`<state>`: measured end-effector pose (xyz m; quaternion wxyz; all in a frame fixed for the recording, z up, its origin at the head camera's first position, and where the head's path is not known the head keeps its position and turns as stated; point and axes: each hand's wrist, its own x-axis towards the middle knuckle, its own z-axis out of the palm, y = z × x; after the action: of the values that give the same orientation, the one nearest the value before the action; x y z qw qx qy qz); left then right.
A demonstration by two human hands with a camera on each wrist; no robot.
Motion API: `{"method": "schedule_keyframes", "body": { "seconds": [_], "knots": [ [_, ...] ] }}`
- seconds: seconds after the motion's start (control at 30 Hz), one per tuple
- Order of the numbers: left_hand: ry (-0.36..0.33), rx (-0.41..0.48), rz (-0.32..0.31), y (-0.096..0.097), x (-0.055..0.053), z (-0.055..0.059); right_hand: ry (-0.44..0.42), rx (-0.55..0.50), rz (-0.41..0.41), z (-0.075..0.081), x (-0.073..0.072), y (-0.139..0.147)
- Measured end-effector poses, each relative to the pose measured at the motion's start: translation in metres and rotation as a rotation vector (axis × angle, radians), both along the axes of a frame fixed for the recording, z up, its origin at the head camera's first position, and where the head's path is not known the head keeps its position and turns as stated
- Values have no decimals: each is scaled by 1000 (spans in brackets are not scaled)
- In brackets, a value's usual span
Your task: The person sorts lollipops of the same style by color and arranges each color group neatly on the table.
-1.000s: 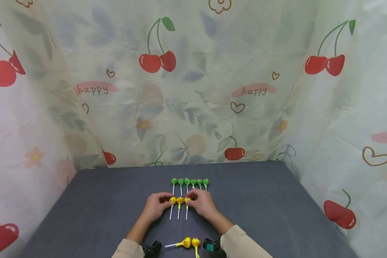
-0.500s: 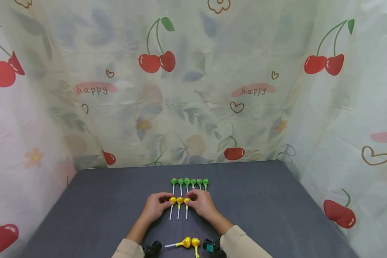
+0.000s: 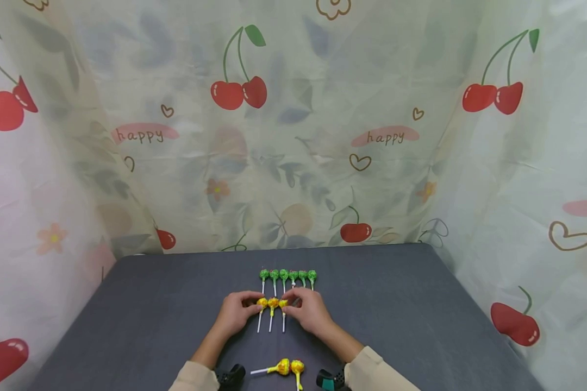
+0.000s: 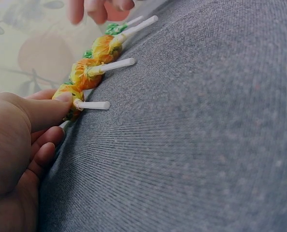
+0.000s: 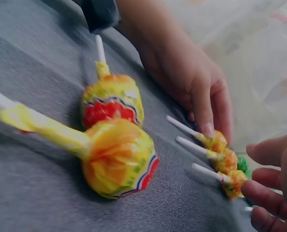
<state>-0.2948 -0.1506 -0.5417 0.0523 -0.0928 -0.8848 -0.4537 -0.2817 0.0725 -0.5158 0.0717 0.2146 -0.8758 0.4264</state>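
Observation:
Three yellow lollipops lie side by side on the dark grey cloth, sticks toward the person. My left hand [image 3: 236,313] pinches the head of the leftmost yellow lollipop [image 4: 70,93] between thumb and fingers. The middle yellow lollipop [image 3: 273,304] touches its neighbours. Beside the rightmost yellow lollipop [image 5: 236,182] is my right hand [image 3: 307,310], its thumb and fingers parted and off the candy in both wrist views. Just beyond, a row of green lollipops [image 3: 283,275] lies parallel, its sticks partly hidden behind the hands.
Nearer the person, a yellow lollipop with its stick to the left [image 3: 282,367] lies against another yellow lollipop [image 3: 297,368], between the wrists. Grey cloth [image 3: 401,315] covers the table. A cherry-printed curtain [image 3: 293,136] encloses the back and sides.
My right hand has loosened from the rightmost yellow lollipop, and its wrist has shifted slightly right. The left hand and the lollipops look nearly unchanged.

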Motion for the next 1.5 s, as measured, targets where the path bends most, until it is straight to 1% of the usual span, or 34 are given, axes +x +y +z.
{"method": "schedule_keyframes", "body": {
  "seconds": [0.13, 0.23, 0.43, 0.53, 0.67, 0.77, 0.83, 1.03, 1.13, 1.23, 1.3, 1.37, 1.4, 1.5],
  "knots": [
    [1, 2, 5, 1, 0, 0, -25, -4, 77, 6, 10, 5],
    [8, -1, 9, 1, 0, 0, -24, -18, 137, 9, 18, 7],
    [1, -11, 18, 1, 1, 0, -19, -20, 229, 4, 33, 13],
    [-1, -17, 23, 1, 1, 1, -23, 7, 287, 0, 39, 16],
    [-1, -21, 24, 1, 1, 2, -42, 82, 347, -3, 46, 19],
    [-9, -18, 27, 2, 2, 3, -48, 154, 375, -5, 50, 20],
    [-12, -14, 29, 2, 1, 3, -29, 202, 391, -6, 53, 20],
    [-2, -9, 14, 1, 2, 3, 133, 338, 418, -7, 60, 18],
    [-1, -12, 10, 1, 1, 2, 168, 385, 423, -6, 62, 19],
    [-9, -10, 14, 0, 1, 2, 196, 397, 427, -7, 63, 19],
    [-13, -9, 17, 1, 1, 2, 216, 389, 430, -7, 63, 20],
    [-9, -9, 14, 1, 1, 2, 215, 369, 434, -8, 61, 21],
    [-7, -9, 16, 1, 0, 2, 210, 359, 436, -7, 60, 21],
    [-2, -11, 12, 1, 0, 2, 156, 313, 444, -5, 55, 24]
  ]
}}
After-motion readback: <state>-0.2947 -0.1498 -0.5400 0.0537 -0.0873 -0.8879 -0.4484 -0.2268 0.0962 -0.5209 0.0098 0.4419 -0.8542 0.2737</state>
